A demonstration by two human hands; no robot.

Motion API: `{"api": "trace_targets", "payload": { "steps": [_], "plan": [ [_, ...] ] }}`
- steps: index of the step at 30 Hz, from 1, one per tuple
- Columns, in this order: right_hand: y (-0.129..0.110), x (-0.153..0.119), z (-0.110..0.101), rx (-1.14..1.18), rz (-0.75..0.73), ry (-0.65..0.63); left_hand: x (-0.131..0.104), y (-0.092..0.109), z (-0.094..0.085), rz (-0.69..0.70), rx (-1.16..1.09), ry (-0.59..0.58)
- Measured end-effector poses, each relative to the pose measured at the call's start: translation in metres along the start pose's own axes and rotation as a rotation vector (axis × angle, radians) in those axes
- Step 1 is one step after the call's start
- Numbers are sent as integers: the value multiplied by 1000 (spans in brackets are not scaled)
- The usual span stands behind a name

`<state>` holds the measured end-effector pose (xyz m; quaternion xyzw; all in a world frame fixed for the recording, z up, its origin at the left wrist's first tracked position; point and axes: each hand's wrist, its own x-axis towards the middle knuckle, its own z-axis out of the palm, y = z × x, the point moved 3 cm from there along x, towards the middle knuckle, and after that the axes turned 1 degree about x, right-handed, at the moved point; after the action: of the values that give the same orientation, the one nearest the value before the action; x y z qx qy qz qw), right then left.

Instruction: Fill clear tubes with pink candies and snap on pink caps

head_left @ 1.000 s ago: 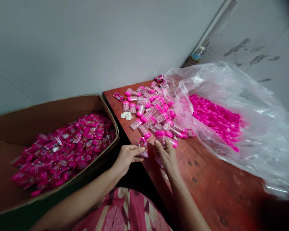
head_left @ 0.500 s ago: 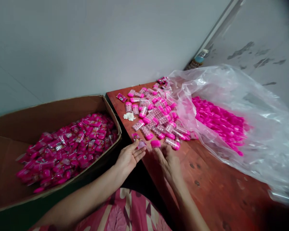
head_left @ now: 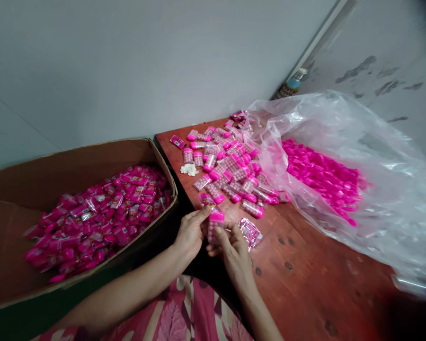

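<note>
A clear container with a pink cap and pale pink balls inside (head_left: 216, 226) is held between my two hands over the table's edge. My left hand (head_left: 192, 233) pinches a thin clear wrapper with a printed pink part (head_left: 206, 201) at the container's capped end. The fingers of my right hand (head_left: 233, 245) close on the container's lower end. Just beyond them lies a heap of similar containers (head_left: 230, 166) on the red table (head_left: 305, 274). Beside my right hand rests a flat printed pink-and-silver sachet (head_left: 250, 233).
At the left stands a cardboard box (head_left: 128, 150) holding many wrapped pink packs (head_left: 106, 218). A clear plastic bag (head_left: 386, 189) with pink pieces (head_left: 323, 177) covers the table's right side. White crumpled bits (head_left: 189, 169) lie near the left edge. A bottle (head_left: 294, 84) stands in the corner.
My right hand has moved left and down, bringing the pink-capped container to my left hand and the wrapper. The printed sachet now shows on the table where my right hand was.
</note>
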<state>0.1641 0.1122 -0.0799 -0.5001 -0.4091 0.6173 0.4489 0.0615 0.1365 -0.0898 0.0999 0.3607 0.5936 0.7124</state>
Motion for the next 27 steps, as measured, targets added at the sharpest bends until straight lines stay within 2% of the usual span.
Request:
{"api": "trace_targets", "payload": {
  "steps": [2,4,9,12,15,19,21,24,27],
  "plan": [
    [3,0,-1,34,18,-26,0,3,0,32,62,-7],
    [5,1,-4,11,-1,5,1,6,0,67,106,-31],
    [10,-1,-9,-221,-176,70,3,6,-1,73,179,-80],
    [10,-4,-9,-265,-216,82,3,5,0,39,221,-94],
    [8,-3,-10,-166,-172,64,3,5,-1,18,259,-107],
    [11,0,-9,110,-24,-40,4,7,-1,26,424,-135],
    [11,1,-12,97,-25,-5,5,7,-1,51,487,-121],
    [9,1,-18,-56,-105,103,4,5,0,47,449,-85],
    [10,3,-18,32,-70,38,-1,1,5,-24,372,-149]
  ]
}}
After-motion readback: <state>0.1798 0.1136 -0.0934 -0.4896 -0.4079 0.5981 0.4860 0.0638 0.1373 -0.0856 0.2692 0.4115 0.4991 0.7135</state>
